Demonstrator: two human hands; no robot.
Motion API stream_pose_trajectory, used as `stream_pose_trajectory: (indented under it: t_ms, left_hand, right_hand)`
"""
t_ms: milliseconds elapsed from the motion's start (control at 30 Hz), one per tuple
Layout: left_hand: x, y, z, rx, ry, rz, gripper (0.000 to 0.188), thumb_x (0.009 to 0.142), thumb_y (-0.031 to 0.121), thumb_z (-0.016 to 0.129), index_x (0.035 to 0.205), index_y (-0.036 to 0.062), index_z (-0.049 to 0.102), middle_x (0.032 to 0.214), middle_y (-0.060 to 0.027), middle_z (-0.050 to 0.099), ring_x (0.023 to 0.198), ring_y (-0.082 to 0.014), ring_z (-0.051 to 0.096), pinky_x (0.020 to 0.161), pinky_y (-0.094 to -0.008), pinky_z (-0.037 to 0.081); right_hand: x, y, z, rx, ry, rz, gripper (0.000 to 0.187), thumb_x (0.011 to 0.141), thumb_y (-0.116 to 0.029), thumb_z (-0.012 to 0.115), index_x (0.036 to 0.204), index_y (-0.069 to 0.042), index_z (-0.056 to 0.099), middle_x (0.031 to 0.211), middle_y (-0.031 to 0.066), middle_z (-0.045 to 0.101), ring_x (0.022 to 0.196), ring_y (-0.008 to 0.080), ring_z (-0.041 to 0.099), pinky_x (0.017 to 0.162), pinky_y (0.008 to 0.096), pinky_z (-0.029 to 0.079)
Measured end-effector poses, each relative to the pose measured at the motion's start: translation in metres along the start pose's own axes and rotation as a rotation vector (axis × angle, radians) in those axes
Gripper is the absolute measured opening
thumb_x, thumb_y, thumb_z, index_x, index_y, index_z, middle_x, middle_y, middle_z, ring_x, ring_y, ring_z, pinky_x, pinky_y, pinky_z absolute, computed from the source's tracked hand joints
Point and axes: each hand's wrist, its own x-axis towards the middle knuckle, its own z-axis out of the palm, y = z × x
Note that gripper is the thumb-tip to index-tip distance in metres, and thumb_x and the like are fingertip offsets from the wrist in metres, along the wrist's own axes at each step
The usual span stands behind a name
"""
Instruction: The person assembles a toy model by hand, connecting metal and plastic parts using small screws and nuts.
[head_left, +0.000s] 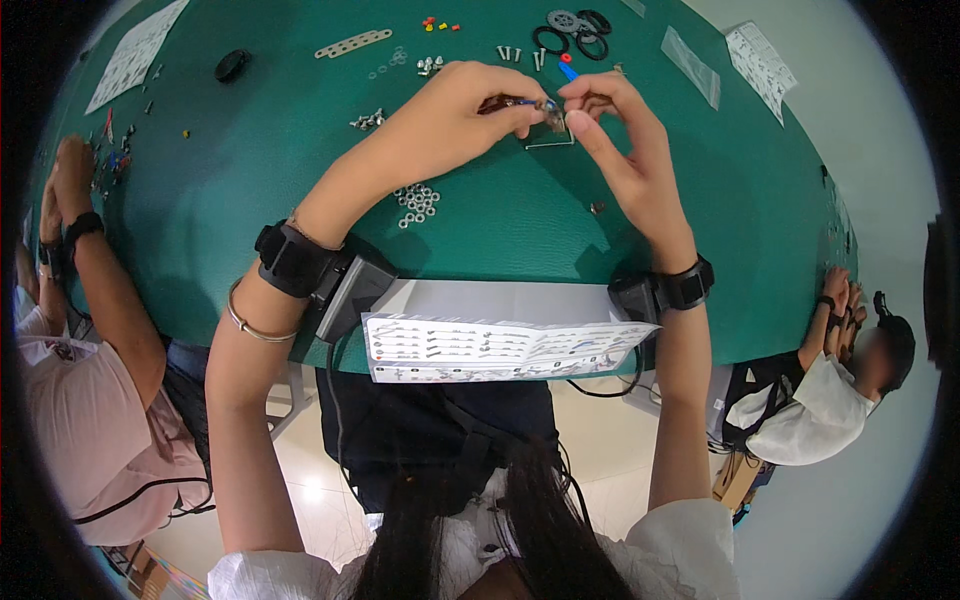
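We pinched the part (553, 115) in our left hand (467, 105); our right hand (636, 150) curled narrow beside it, grip unclear. Bare desk (745, 215) stretched right toward its curved edge.

Observed a green table (745, 220) beneath the grip of left hand (460, 105) and right hand (632, 150). Logged hex nuts (417, 206) left of the grip and nearer the body, silver screws (368, 120) level with it, farther left. Found bolts (517, 55) and a cluster of wheels and rings (563, 22) just beyond it. Noted a perforated strip (353, 43) and a black ring (233, 66) beyond left, a clear bag (690, 68) beyond right.
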Motion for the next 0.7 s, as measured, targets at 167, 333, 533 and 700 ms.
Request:
stream_pose_trajectory:
  t_ms: [167,333,533,700]
  left_hand:
    - [0.0,-0.005,0.006,0.185,0.062,0.24,0.015,0.096,0.01,0.064,0.105,-0.0021,0.067,0.077,-0.0065,0.057,0.068,-0.013,0.051,0.061,-0.0292,0.04]
    - [-0.003,0.0,0.005,0.175,0.086,0.201,0.013,0.094,0.01,0.066,0.099,-0.0025,0.065,0.079,-0.0065,0.057,0.069,-0.0126,0.052,0.062,-0.0287,0.042]
    - [-0.002,-0.002,0.005,-0.013,-0.019,0.024,0.018,0.095,0.017,0.069,0.097,0.0004,0.064,0.085,-0.0016,0.062,0.077,-0.0079,0.054,0.066,-0.0252,0.045]
    - [0.0,-0.004,0.005,-0.225,-0.057,-0.068,0.02,0.098,0.023,0.065,0.099,0.0035,0.063,0.084,0.0006,0.057,0.077,-0.0074,0.053,0.071,-0.0251,0.044]
  right_hand:
    - [0.0,0.001,0.006,0.071,-0.048,0.091,0.023,0.092,-0.012,0.074,0.11,-0.003,0.063,0.093,0.0023,0.065,0.085,0.0109,0.06,0.079,0.0273,0.049]
    - [0.001,-0.002,0.006,-0.036,-0.054,0.052,0.024,0.088,-0.009,0.076,0.108,-0.004,0.063,0.092,0.0039,0.067,0.082,0.0139,0.062,0.078,0.0282,0.05]
    - [0.0,0.003,-0.001,-0.142,-0.047,-0.049,0.024,0.085,-0.005,0.073,0.107,-0.005,0.062,0.1,0.0065,0.066,0.089,0.0217,0.065,0.078,0.0296,0.051]
    - [-0.002,0.006,0.001,-0.067,-0.073,0.009,0.026,0.085,-0.006,0.073,0.108,-0.005,0.061,0.106,0.008,0.064,0.101,0.0246,0.063,0.088,0.0341,0.049]
